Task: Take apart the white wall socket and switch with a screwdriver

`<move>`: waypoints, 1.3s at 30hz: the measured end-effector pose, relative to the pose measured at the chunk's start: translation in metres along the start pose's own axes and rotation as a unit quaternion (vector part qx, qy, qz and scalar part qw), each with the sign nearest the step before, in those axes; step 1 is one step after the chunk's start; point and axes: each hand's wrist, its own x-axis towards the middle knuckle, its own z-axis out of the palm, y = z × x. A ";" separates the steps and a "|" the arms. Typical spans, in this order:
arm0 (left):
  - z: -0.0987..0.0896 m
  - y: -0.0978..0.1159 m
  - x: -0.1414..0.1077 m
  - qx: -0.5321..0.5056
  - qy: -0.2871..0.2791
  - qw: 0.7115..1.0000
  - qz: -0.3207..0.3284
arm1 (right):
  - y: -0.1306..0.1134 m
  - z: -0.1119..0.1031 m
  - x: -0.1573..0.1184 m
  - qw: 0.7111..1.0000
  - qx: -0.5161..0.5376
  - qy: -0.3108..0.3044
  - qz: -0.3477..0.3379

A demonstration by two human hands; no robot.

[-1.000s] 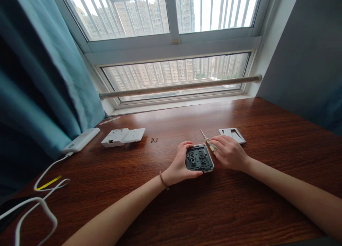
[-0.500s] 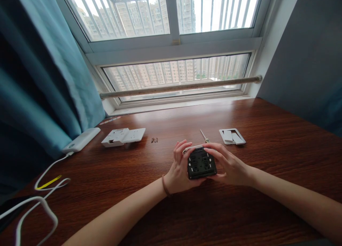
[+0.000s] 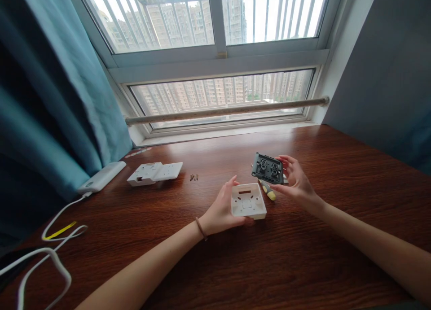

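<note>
Lifting the dark frame point(image 3: 268, 169), the right hand point(image 3: 299, 181) had just separated it from the white box point(image 3: 248, 201), so the box was now open. It pinched the frame's edge near the screwdriver point(image 3: 268, 191), while the left hand point(image 3: 226, 207) clasped the box's left side.

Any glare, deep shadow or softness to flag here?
Head view: sky through the window burns out to white, and glare pales the far part of the table; same head view: the curtain sinks toward black at left; again head view: the white box and dark plate read fairly clearly, while the brown pieces are too small for detail.
</note>
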 end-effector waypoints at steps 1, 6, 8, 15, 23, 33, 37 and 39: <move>-0.002 0.001 0.001 -0.035 0.008 0.999 -0.014 | 0.001 0.000 0.000 1.000 0.007 -0.001 0.004; -0.020 0.001 0.013 -0.184 0.215 0.954 -0.098 | 0.000 0.000 -0.004 1.000 0.009 -0.017 0.003; -0.030 -0.005 0.019 -0.233 0.330 0.905 -0.134 | -0.002 0.003 -0.009 0.999 -0.012 -0.049 -0.005; -0.044 -0.016 0.026 -0.448 0.368 0.800 -0.157 | -0.013 0.017 -0.031 0.961 -0.191 -0.190 -0.069; -0.032 -0.002 0.020 -0.348 0.310 0.873 -0.145 | -0.014 0.020 -0.034 0.940 -0.229 -0.242 -0.074; -0.022 0.025 0.014 -0.178 0.265 0.948 -0.003 | -0.012 0.024 -0.039 0.951 -0.164 -0.261 -0.013; -0.017 0.025 0.011 -0.109 0.258 0.958 0.059 | -0.010 0.024 -0.039 0.951 -0.149 -0.270 0.020; -0.015 0.027 0.010 -0.088 0.260 0.958 0.080 | -0.010 0.024 -0.039 0.949 -0.151 -0.275 0.028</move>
